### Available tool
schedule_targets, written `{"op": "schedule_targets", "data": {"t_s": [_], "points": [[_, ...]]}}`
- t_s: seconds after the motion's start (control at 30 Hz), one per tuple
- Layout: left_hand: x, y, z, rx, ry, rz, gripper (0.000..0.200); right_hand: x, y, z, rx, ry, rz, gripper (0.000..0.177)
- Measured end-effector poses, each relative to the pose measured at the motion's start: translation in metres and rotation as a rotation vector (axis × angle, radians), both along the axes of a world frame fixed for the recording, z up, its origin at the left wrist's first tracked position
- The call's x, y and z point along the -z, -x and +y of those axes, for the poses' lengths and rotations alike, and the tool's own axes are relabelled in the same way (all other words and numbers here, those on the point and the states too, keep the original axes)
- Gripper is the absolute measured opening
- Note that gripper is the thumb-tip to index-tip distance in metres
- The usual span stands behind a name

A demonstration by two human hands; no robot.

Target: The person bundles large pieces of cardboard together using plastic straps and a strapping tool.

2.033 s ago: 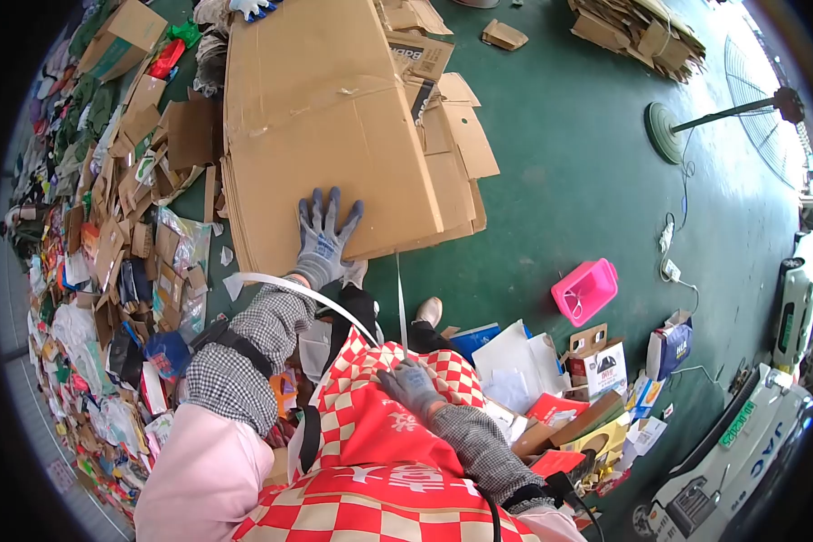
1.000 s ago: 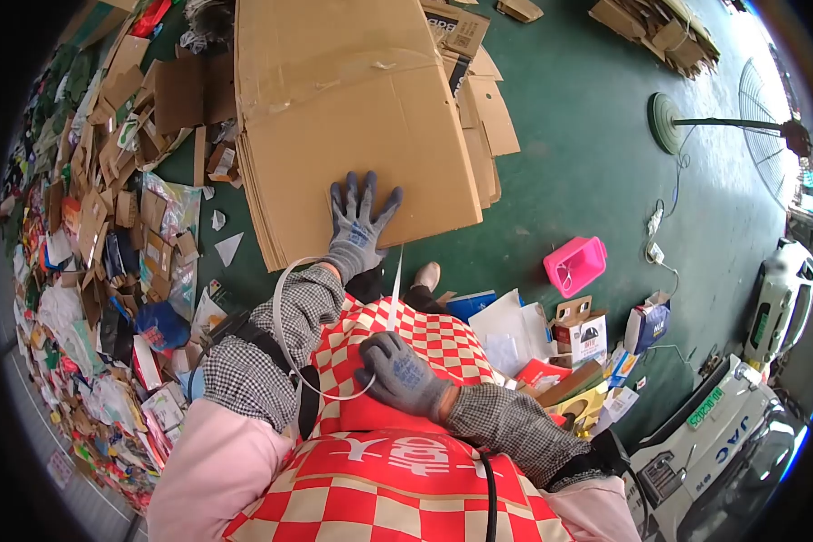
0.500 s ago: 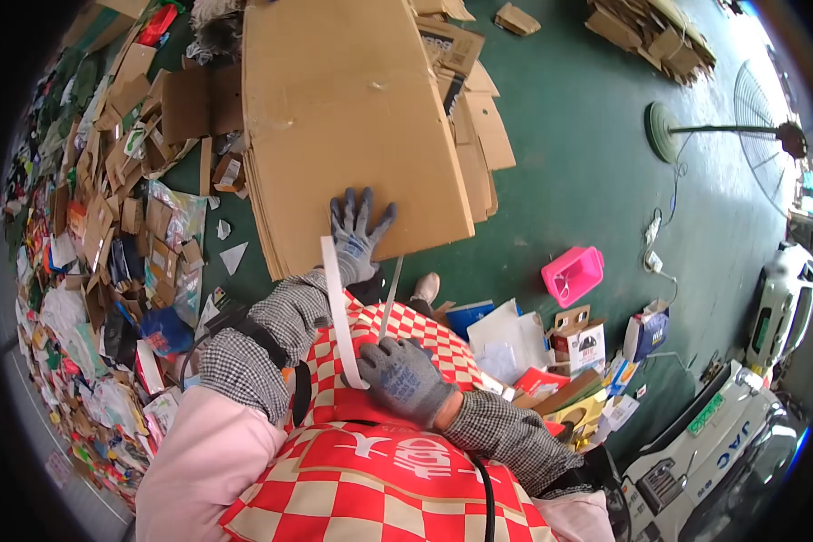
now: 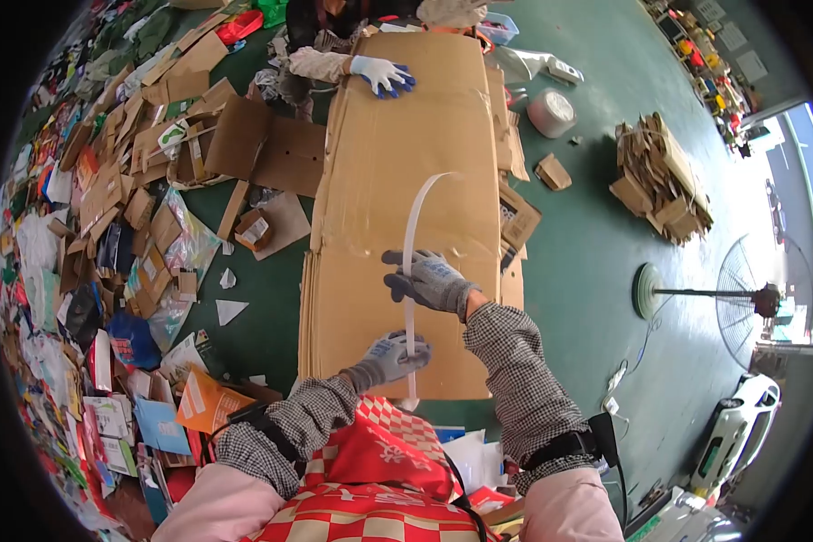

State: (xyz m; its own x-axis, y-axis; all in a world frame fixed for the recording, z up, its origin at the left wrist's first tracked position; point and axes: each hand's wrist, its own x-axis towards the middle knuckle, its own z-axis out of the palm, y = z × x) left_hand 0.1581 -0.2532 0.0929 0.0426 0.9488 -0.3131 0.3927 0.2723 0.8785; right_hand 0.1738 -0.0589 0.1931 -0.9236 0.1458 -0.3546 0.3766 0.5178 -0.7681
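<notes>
A tall stack of flattened brown cardboard (image 4: 397, 163) lies on the green floor in front of me. A white plastic strap (image 4: 410, 244) runs up over its near end and curls forward. My left hand (image 4: 388, 355), in a grey glove, pinches the strap low near the stack's front edge. My right hand (image 4: 429, 278), also gloved, grips the same strap higher up, above the cardboard. At the far end of the stack another person's white-and-blue gloved hand (image 4: 381, 72) rests on the top sheet.
Loose cardboard scraps, packaging and plastic bags (image 4: 126, 226) cover the floor to the left. A tied cardboard bundle (image 4: 659, 176) and a standing fan (image 4: 723, 294) are on the right. A roll (image 4: 551, 112) sits beside the stack's far right. A white vehicle (image 4: 736, 429) is at lower right.
My view has tilted up along the stack. My left hand left the cardboard top and took the strap; my right hand rose from my apron and now holds the strap above the stack.
</notes>
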Motion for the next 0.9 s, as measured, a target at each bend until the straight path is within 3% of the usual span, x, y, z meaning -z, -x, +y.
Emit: {"op": "schedule_targets", "data": {"t_s": [0.07,0.13,0.23,0.27,0.33,0.37,0.43,0.5,0.57,0.67,0.73,0.8,0.9], "points": [[0.009,0.014,0.015,-0.111,-0.112,0.021,0.03,0.025,0.008,0.018,-0.095,-0.106,-0.001,0.038],[-0.002,0.026,0.036,-0.004,0.344,-0.065,0.039,0.029,0.02,0.036,-0.089,-0.071,-0.089,0.04],[-0.008,0.035,0.061,0.066,0.523,-0.16,0.041,0.059,0.029,0.062,0.243,-0.388,-0.129,0.045],[-0.013,0.039,0.07,0.053,0.516,-0.154,0.041,0.077,0.03,0.07,0.233,-0.393,-0.117,0.045],[-0.027,0.046,0.094,-0.193,0.479,-0.297,0.042,0.125,0.023,0.087,0.429,-0.762,-0.01,0.05],[-0.01,0.046,0.107,-0.203,0.308,-0.018,0.039,0.134,0.018,0.089,0.339,-0.871,0.027,0.053],[0.018,0.054,0.141,-0.329,-0.067,0.462,0.036,0.144,0.014,0.094,0.347,-0.847,0.051,0.053],[0.018,0.094,0.196,-0.852,0.054,0.012,0.026,0.146,0.007,0.099,0.367,-0.804,0.095,0.052],[0.043,0.116,0.247,-0.764,-0.283,0.302,0.018,0.15,0.0,0.099,0.36,-0.819,0.076,0.053],[0.046,0.1,0.267,-0.859,-0.347,0.445,0.016,0.15,-0.008,0.112,0.324,-0.81,0.054,0.054],[0.042,0.082,0.242,-0.777,-0.296,0.405,0.027,0.155,-0.012,0.12,0.292,-0.79,0.014,0.052],[0.033,0.072,0.223,-0.617,-0.465,0.574,0.048,0.172,-0.015,0.126,0.302,-0.784,0.038,0.052],[0.012,0.068,0.211,-0.557,-0.371,0.634,0.059,0.165,-0.002,0.136,0.313,-0.764,0.041,0.051]]}}
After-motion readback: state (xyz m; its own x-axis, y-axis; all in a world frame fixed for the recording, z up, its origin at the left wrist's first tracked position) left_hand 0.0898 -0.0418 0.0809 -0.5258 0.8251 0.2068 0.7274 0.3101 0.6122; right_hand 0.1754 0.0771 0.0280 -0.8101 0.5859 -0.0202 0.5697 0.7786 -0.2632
